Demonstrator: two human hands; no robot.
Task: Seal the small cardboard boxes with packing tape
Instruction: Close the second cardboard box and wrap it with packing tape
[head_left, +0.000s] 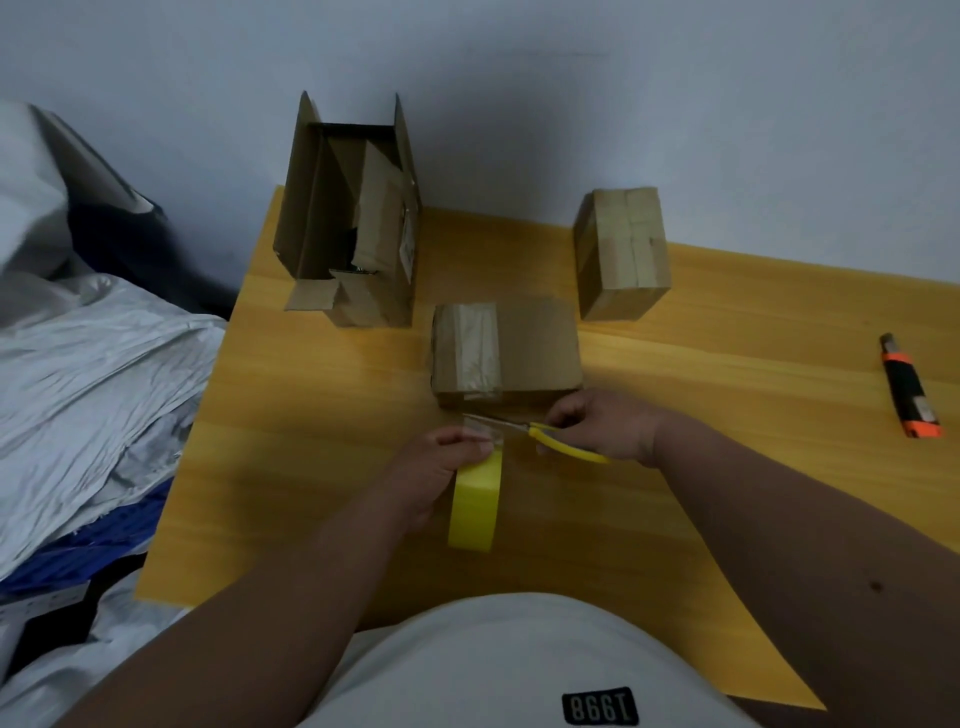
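A yellow wooden table (727, 364) is seen from above, with its far edge against a pale wall (519, 78). Near the middle of the table, a small cardboard box (506, 349) is lying flat; a strip of clear tape is already stuck over its left part. Just in front of this box, toward the near edge, a yellow tape roll (474, 501) is held upright by the left hand (434, 480), whose fingers are curled around the roll, while a short piece of clear tape is stretched up from it to the box. The right hand (602, 423) is closed around the yellow handles of a pair of scissors (545, 435), and the thin metal blades are pointed to the left, right at the stretched tape. Whether the blades are open or closed cannot be told.

A second small box (621, 252), fully wrapped with tape, is placed near the far edge, to the right of the middle. At the far left corner, a taller open box (353, 218) is standing with its flaps up. An orange and black cutter knife (909, 387) is lying near the right edge, well apart from the hands. Left of the table, crumpled grey plastic bags (88, 353) are piled.
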